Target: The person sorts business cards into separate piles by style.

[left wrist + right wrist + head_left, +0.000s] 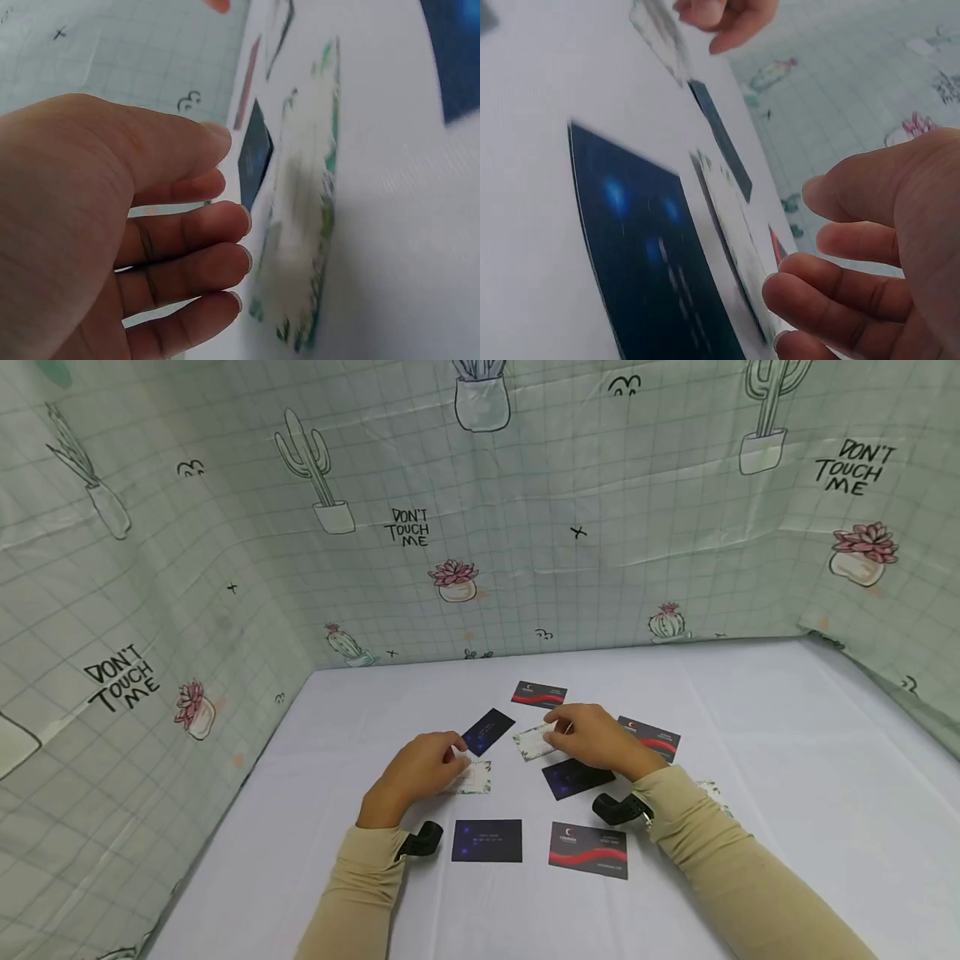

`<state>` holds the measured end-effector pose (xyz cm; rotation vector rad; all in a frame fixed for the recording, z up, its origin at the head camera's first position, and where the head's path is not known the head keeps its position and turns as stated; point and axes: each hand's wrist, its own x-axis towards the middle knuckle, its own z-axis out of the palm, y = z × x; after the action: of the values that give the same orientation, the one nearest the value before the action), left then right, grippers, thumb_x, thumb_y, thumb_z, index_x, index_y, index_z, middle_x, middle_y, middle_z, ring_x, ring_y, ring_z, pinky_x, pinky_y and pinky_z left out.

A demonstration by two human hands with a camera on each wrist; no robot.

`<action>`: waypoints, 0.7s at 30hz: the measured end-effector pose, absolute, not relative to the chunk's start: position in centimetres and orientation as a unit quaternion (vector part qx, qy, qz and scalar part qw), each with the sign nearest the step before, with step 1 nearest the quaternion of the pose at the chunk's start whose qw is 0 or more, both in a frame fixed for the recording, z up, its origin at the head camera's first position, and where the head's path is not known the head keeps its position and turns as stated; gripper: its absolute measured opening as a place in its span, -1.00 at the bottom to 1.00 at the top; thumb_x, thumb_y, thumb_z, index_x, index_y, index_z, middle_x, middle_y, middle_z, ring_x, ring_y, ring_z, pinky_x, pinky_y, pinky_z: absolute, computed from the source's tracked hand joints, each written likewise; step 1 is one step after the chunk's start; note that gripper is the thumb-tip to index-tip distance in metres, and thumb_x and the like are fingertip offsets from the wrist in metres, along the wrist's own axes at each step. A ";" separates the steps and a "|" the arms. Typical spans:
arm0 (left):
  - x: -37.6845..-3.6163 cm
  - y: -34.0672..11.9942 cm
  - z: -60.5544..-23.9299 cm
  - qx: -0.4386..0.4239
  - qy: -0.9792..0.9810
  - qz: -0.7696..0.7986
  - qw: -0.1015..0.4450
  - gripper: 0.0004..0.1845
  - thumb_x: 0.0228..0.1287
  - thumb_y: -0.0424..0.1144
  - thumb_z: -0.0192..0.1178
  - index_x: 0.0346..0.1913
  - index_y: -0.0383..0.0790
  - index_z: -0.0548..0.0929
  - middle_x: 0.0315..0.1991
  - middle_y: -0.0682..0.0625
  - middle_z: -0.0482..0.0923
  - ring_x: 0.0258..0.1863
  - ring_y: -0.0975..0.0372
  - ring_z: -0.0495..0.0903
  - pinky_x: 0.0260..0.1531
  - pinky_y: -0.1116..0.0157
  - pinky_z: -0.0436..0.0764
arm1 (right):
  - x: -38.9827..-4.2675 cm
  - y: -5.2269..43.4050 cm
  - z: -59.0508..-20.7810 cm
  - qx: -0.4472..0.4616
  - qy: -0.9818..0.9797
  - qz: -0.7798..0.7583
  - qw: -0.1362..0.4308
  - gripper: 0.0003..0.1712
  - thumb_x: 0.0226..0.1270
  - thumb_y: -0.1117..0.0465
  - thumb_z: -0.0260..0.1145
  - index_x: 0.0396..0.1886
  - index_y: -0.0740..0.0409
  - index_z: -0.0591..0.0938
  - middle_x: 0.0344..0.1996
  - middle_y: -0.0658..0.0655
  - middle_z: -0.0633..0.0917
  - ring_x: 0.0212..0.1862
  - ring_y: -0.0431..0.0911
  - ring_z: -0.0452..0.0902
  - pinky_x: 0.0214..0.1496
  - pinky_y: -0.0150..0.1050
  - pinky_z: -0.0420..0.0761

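My left hand (426, 770) hovers close over a white card with green leaf edging (474, 778), its fingers loosely bent. In the left wrist view, that card (304, 195) lies beyond the fingertips, with nothing between thumb and fingers. Over a second leaf-edged white card (531, 743) is my right hand (592, 735), covering its right end. The right wrist view shows relaxed fingers (832, 300) right at this card (735, 225), the thumb apart from them. A dark blue card (576, 778) lies just below the right hand; another dark blue card (487, 731) is beyond the left fingertips.
A third dark blue card (487, 841) and a grey card with a red stripe (588, 852) lie nearer me. Two more such grey cards (539, 694) lie farther back. My right sleeve (720, 835) partly hides another white card (714, 793). Printed cloth (525, 585) walls the white table.
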<state>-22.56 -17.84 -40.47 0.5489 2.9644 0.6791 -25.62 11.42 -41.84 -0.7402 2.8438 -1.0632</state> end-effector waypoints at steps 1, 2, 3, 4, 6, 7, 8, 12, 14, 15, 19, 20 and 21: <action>-22.6 -17.6 -40.3 0.182 0.958 0.218 0.024 -0.78 0.39 -0.17 0.25 -0.02 -0.18 0.68 -0.45 0.10 0.52 -0.50 0.25 0.45 -0.43 0.24 0.48 | -25.7 11.8 -41.8 -0.229 0.912 -0.340 0.009 -0.60 0.40 0.13 0.31 0.12 0.26 0.66 -0.24 0.08 0.68 -0.16 -0.03 0.61 -0.10 -0.04 0.58; -22.6 -17.3 -40.1 0.185 0.958 0.219 0.024 -0.78 0.39 -0.16 0.26 -0.01 -0.19 0.69 -0.45 0.10 0.53 -0.49 0.25 0.46 -0.41 0.24 0.49 | -25.7 12.2 -41.8 -0.223 0.913 -0.340 0.009 -0.60 0.40 0.13 0.31 0.12 0.26 0.66 -0.24 0.08 0.68 -0.16 -0.03 0.61 -0.10 -0.04 0.58; -22.6 -17.0 -40.0 0.189 0.957 0.219 0.024 -0.77 0.39 -0.16 0.26 -0.01 -0.19 0.69 -0.44 0.11 0.54 -0.48 0.26 0.46 -0.39 0.24 0.50 | -25.8 12.6 -41.8 -0.218 0.914 -0.342 0.008 -0.60 0.40 0.13 0.31 0.12 0.26 0.66 -0.24 0.08 0.68 -0.16 -0.03 0.61 -0.10 -0.03 0.58; -22.7 -16.7 -39.9 0.194 0.956 0.220 0.025 -0.76 0.39 -0.16 0.26 0.00 -0.20 0.69 -0.43 0.12 0.54 -0.47 0.26 0.47 -0.38 0.24 0.50 | -26.0 13.0 -41.8 -0.212 0.915 -0.343 0.009 -0.60 0.40 0.12 0.31 0.12 0.26 0.66 -0.24 0.09 0.68 -0.16 -0.02 0.61 -0.10 -0.03 0.58; -22.9 -16.0 -39.7 0.205 0.953 0.223 0.028 -0.74 0.40 -0.15 0.26 0.01 -0.22 0.69 -0.43 0.13 0.54 -0.47 0.27 0.47 -0.37 0.24 0.50 | -26.2 13.7 -41.8 -0.203 0.916 -0.346 0.005 -0.60 0.40 0.12 0.31 0.11 0.27 0.66 -0.24 0.10 0.69 -0.16 -0.02 0.61 -0.10 -0.03 0.58; -22.9 -15.7 -39.6 0.211 0.951 0.224 0.029 -0.74 0.40 -0.15 0.25 0.02 -0.23 0.69 -0.43 0.13 0.55 -0.47 0.28 0.47 -0.36 0.24 0.51 | -26.4 13.9 -41.8 -0.200 0.916 -0.348 0.002 -0.60 0.40 0.12 0.31 0.11 0.27 0.66 -0.24 0.12 0.69 -0.17 -0.02 0.61 -0.10 -0.03 0.58; -23.0 -15.4 -39.5 0.216 0.949 0.228 0.031 -0.73 0.41 -0.15 0.25 0.02 -0.24 0.69 -0.42 0.13 0.55 -0.47 0.28 0.48 -0.36 0.24 0.52 | -26.6 14.1 -41.8 -0.198 0.916 -0.350 0.000 -0.60 0.40 0.12 0.31 0.10 0.28 0.66 -0.24 0.13 0.70 -0.17 -0.01 0.61 -0.10 -0.02 0.58; -23.4 -14.3 -39.4 0.228 0.943 0.238 0.041 -0.70 0.43 -0.15 0.23 0.06 -0.27 0.67 -0.39 0.12 0.57 -0.44 0.29 0.50 -0.34 0.25 0.53 | -26.9 14.5 -41.9 -0.188 0.915 -0.358 -0.010 -0.62 0.39 0.15 0.31 0.08 0.29 0.67 -0.25 0.15 0.70 -0.19 -0.01 0.60 -0.10 -0.02 0.56; -23.6 -13.8 -39.5 0.224 0.942 0.243 0.054 -0.68 0.44 -0.14 0.22 0.08 -0.28 0.66 -0.36 0.10 0.59 -0.43 0.29 0.51 -0.33 0.25 0.54 | -27.0 14.6 -42.1 -0.185 0.914 -0.360 -0.010 -0.62 0.38 0.16 0.31 0.08 0.30 0.67 -0.26 0.15 0.70 -0.20 -0.02 0.60 -0.11 -0.03 0.55; -23.6 -13.5 -39.5 0.220 0.943 0.243 0.060 -0.67 0.44 -0.13 0.22 0.09 -0.28 0.66 -0.35 0.09 0.59 -0.43 0.29 0.52 -0.32 0.25 0.54 | -27.0 14.6 -42.3 -0.184 0.915 -0.360 -0.009 -0.62 0.38 0.17 0.31 0.08 0.31 0.67 -0.27 0.14 0.70 -0.21 -0.02 0.59 -0.11 -0.03 0.55; -24.0 -12.5 -39.4 0.204 0.947 0.234 0.076 -0.65 0.41 -0.12 0.24 0.11 -0.25 0.66 -0.28 0.05 0.62 -0.38 0.26 0.54 -0.29 0.23 0.56 | -27.2 14.8 -42.9 -0.180 0.916 -0.357 -0.006 -0.62 0.36 0.18 0.31 0.08 0.31 0.66 -0.28 0.13 0.69 -0.22 -0.04 0.58 -0.12 -0.06 0.54; -24.1 -12.2 -39.4 0.203 0.949 0.230 0.076 -0.65 0.40 -0.11 0.25 0.11 -0.25 0.66 -0.26 0.03 0.63 -0.36 0.25 0.55 -0.26 0.22 0.57 | -27.3 14.8 -43.0 -0.179 0.917 -0.356 -0.006 -0.62 0.36 0.18 0.32 0.08 0.31 0.66 -0.28 0.12 0.69 -0.21 -0.04 0.58 -0.11 -0.05 0.54; -24.2 -11.9 -39.3 0.201 0.951 0.225 0.076 -0.65 0.39 -0.11 0.26 0.11 -0.24 0.67 -0.24 0.03 0.64 -0.33 0.24 0.56 -0.24 0.21 0.57 | -27.3 14.9 -43.0 -0.178 0.918 -0.356 -0.007 -0.62 0.35 0.18 0.32 0.08 0.30 0.67 -0.28 0.12 0.69 -0.21 -0.04 0.57 -0.11 -0.05 0.54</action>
<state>-24.20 -11.87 -39.31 0.6022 2.8507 0.6737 -27.28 14.89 -43.02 -0.5611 2.8950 -1.1218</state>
